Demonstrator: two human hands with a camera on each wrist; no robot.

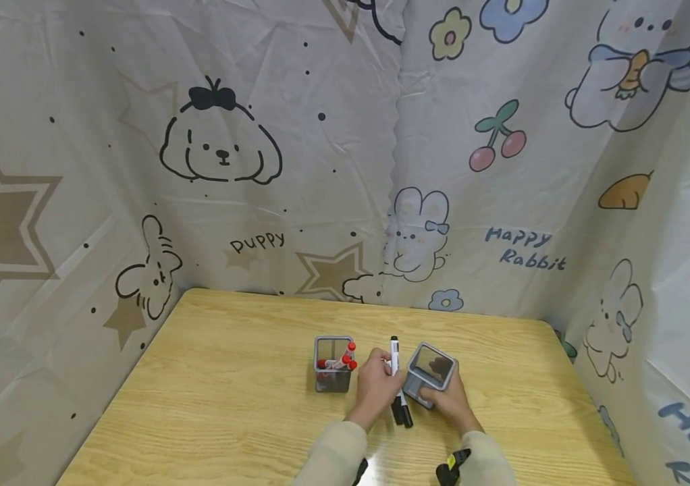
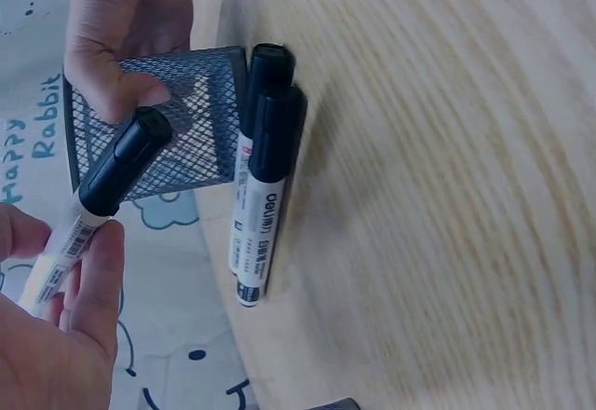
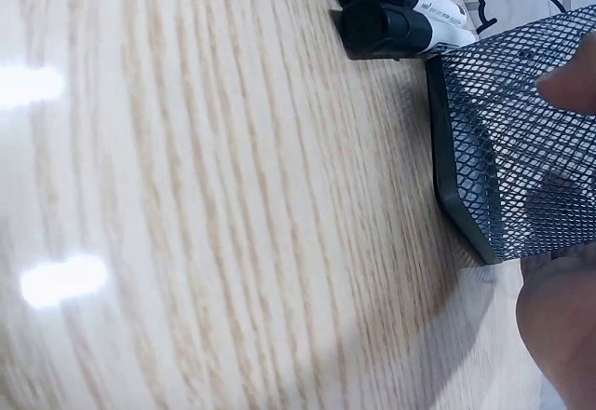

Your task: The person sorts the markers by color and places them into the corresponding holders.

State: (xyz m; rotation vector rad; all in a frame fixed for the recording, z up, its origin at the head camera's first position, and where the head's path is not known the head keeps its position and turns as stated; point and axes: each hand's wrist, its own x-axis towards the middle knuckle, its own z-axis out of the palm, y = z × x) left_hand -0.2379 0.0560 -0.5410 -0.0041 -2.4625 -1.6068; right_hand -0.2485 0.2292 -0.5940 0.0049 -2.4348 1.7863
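My left hand [image 1: 375,386] pinches a white whiteboard marker [image 1: 394,356] with a black cap [image 2: 128,157] between thumb and fingers, above the table. To its right, my right hand [image 1: 456,403] grips a dark mesh pen holder [image 1: 419,386], thumb on the near side and fingers round the far side. Nothing shows inside this holder, whose open top faces up in the head view. Two more black-capped markers [image 2: 263,191] lie side by side on the table, close against the holder's base; in the right wrist view their caps [image 3: 384,30] stick out past its edge.
A second mesh pen holder [image 1: 333,382] stands left of my left hand, with several red-capped markers [image 1: 339,363] leaning in it. The wood-grain table [image 1: 229,378] is bordered at the back and sides by a printed cloth curtain [image 1: 333,148].
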